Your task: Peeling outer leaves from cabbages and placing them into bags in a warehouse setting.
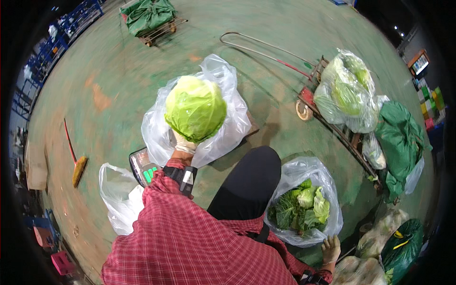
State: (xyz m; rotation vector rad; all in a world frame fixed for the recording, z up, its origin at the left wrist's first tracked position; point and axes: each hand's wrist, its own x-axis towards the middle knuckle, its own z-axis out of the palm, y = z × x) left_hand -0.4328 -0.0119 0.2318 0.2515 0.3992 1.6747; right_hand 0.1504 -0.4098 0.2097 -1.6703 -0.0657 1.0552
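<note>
My left hand (185, 141), in a pale glove, is under the near side of a large green cabbage (196, 108) and holds it up over a spread plastic bag (233, 107). The cabbage hides most of its fingers. Beneath the bag's left edge a device with a green-digit display (144, 166), like a scale, partly shows. At the lower right, my right hand (331, 247), also gloved, is apart from the rim of a clear bag (335, 210) of loose cabbage leaves (306, 206). Its fingers point up, with nothing seen in them.
A metal hand cart (335, 131) with bagged cabbages (345, 89) and a green sack (400, 142) stands at right. More bagged produce (381, 233) lies at lower right. At left are a white plastic bag (119, 203) and a broom (79, 171); a loaded cart (149, 17) stands farther off.
</note>
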